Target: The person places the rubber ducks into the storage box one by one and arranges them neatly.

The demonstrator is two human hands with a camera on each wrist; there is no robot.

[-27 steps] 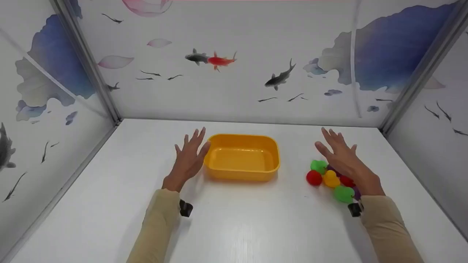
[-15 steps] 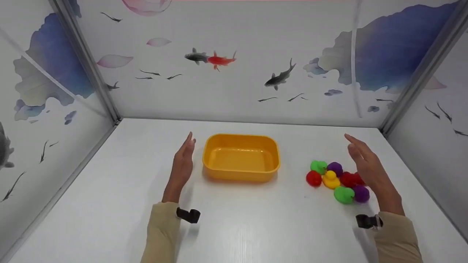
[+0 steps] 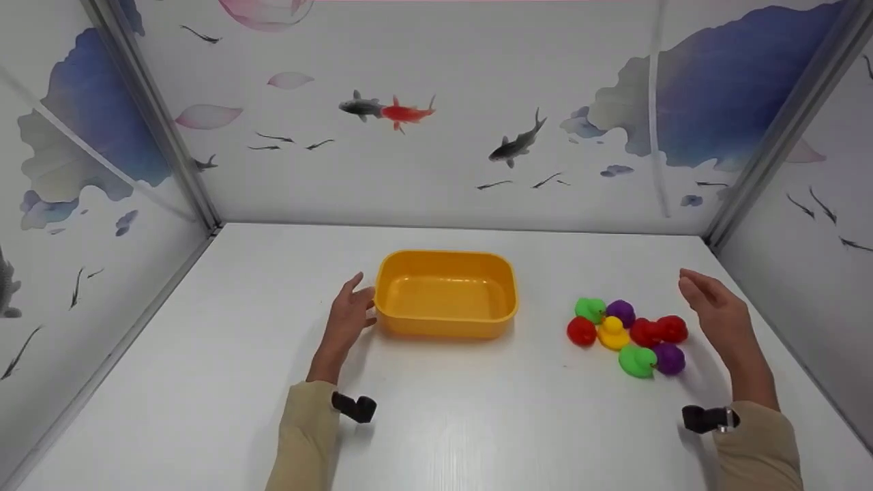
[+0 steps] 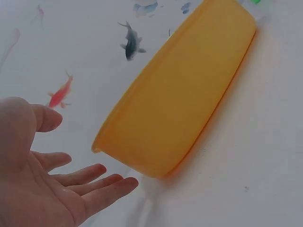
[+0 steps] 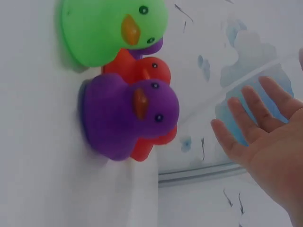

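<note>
A yellow plastic basin [image 3: 447, 328] stands upright on the white table in the head view. Just off its left side is my left hand [image 3: 346, 319], fingers loosely extended and holding nothing. The left wrist view shows those fingertips near the corner of the basin [image 4: 175, 99], with a small gap. Right of the basin lies a cluster of rubber ducks, among them a yellow duck [image 3: 614, 335], a green duck [image 3: 638, 361] and a purple duck [image 3: 670, 359]. My right hand [image 3: 723, 320] hovers to their right, its fingers extended in the right wrist view, touching no duck.
The white tabletop [image 3: 464, 409] meets a printed back wall [image 3: 436, 198] with painted fish. Side panels close it in left and right, joined by metal corner posts [image 3: 777, 143]. Each wrist carries a small black camera [image 3: 356, 408].
My right hand has moved right, off the ducks, uncovering the red and purple ones. My left hand drew back from the basin's side, then came near it again, lower down.
</note>
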